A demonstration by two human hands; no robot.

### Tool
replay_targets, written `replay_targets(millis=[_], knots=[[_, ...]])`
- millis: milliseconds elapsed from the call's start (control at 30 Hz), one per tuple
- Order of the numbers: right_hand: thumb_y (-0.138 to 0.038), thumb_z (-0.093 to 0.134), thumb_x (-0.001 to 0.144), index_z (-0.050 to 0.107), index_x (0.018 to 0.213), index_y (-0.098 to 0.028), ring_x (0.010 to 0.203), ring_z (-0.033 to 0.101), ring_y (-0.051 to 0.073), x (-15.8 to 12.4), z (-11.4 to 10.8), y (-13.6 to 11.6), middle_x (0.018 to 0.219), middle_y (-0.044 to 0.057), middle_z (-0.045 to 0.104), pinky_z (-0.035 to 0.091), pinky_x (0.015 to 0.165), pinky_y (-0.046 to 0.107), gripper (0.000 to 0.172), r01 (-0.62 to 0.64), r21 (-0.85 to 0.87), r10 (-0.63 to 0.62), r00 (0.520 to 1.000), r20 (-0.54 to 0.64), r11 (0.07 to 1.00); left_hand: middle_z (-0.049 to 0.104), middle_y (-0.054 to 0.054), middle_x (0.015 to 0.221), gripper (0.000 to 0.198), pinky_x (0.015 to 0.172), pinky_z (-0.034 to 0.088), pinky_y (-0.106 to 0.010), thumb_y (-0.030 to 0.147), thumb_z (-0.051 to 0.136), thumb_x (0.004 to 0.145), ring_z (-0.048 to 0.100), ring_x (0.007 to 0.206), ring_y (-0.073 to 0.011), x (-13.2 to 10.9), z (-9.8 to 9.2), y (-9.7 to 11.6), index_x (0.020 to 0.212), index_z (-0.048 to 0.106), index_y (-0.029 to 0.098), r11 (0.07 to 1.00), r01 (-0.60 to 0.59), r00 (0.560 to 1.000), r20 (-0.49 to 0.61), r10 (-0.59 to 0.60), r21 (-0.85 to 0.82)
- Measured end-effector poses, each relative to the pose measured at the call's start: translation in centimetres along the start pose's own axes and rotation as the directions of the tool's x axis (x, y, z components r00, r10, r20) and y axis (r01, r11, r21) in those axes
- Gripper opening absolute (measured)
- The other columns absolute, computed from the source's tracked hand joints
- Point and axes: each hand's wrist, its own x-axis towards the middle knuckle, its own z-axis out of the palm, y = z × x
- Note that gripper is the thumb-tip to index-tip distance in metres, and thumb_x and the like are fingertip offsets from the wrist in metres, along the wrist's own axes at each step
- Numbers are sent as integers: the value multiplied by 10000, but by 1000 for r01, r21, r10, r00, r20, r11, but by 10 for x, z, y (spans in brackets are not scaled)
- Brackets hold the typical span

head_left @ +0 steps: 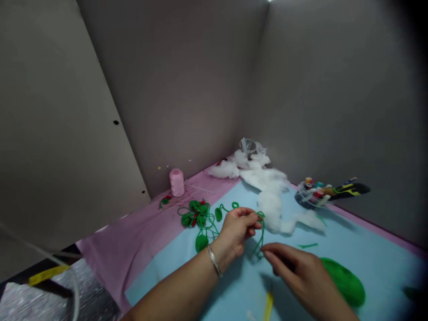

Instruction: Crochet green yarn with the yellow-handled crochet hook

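My left hand (238,227), with a silver bangle at its wrist, pinches a length of green yarn (261,234) over the light blue mat. Lower down, the fingertips of my right hand (294,267) close on the same yarn near its hanging end. Left of my left hand lies a tangle of green yarn pieces (197,214) with small red bits among them. A large ball of green yarn (344,281) rests beside my right hand, partly hidden by it. Between my forearms shows a yellow-handled tool (268,305), its kind unclear.
White stuffing (267,187) spreads across the back of the mat. A pink thread cone (177,182) stands at the rear left. Toward the right, a basket (309,195) holds thread spools and scissors (351,190). Grey panels (187,89) enclose the table.
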Motion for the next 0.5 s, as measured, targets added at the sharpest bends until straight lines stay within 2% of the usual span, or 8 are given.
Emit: replay_targets(millis=[100,167,233,333,400,500], knots=[[-521,443,906,738,878,-211,541,654,181,1,-15,14,663,39,710,493,532,269,429,-61,-98,52,994,-93,993,612,-2,639,167,438,320,-130,46,711,767,543,499,-40,4,-1,4,724,571,126,999,-12,998,-55,10,-41],[-492,442,923,734,934,-210,586,664,189,1,-22,20,702,51,715,494,573,281,406,-63,-143,55,997,-60,988,621,-6,654,153,444,332,-113,17,645,817,543,503,-27,8,-3,7,738,570,123,998,-22,996,-89,16,-66],[-366,472,908,725,890,-226,664,675,186,-2,-21,22,764,50,720,485,630,279,290,-11,-195,20,999,41,981,628,-9,660,154,444,345,-107,6,631,827,548,505,-28,10,-5,8,746,573,124,996,-27,994,-112,18,-84],[-121,532,749,635,646,-225,647,626,142,-8,-3,18,735,14,678,402,581,237,179,131,-248,-61,961,271,960,632,-17,656,160,446,370,-110,-1,652,813,567,509,-42,10,-5,10,740,578,121,995,-26,992,-124,14,-95],[-50,554,674,589,611,-212,593,579,106,-11,17,14,722,-10,660,340,528,221,177,208,-261,-94,916,390,943,637,-27,653,160,468,406,-117,-8,642,816,590,523,-55,9,-5,10,733,585,115,995,-20,993,-118,8,-96],[-17,491,766,596,704,-201,499,496,108,-14,47,11,620,-10,591,272,480,245,221,216,-346,-64,914,401,913,646,-43,655,150,515,460,-133,-8,643,815,617,551,-75,7,-4,10,730,600,108,995,-12,995,-103,2,-99]])
